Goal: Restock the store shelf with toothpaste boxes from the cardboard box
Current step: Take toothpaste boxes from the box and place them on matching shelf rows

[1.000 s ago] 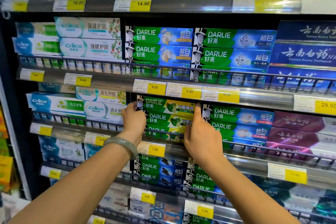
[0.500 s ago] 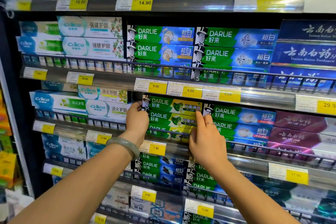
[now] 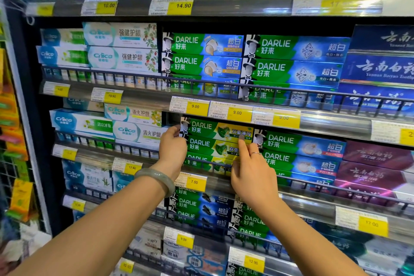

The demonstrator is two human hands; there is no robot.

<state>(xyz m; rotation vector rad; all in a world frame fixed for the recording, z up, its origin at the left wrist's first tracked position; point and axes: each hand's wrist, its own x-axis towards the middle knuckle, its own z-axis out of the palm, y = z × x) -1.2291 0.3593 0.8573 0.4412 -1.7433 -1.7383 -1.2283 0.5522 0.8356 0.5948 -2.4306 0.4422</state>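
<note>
A stack of green-and-yellow Darlie toothpaste boxes sits on the third shelf behind a wire rail [image 3: 313, 187]. My left hand [image 3: 172, 148], with a pale bangle on its wrist, curls around the left end of the top Darlie box [image 3: 208, 129]. The right hand [image 3: 253, 175] rests against the stack's right end, fingers straight, index tip on the top box and the others over the second Darlie box [image 3: 206, 147]. The cardboard box is out of view.
Blue-and-green Darlie boxes [image 3: 302, 145] stand right beside the stack. White Criice boxes [image 3: 136, 132] lie to its left, purple boxes [image 3: 376, 157] further right. Yellow price tags [image 3: 195, 182] line every shelf edge. More full shelves sit above and below.
Both hands stay at the ends of the Darlie stack. The right hand's fingers have slid slightly down from the top edge, and the view has drifted a little.
</note>
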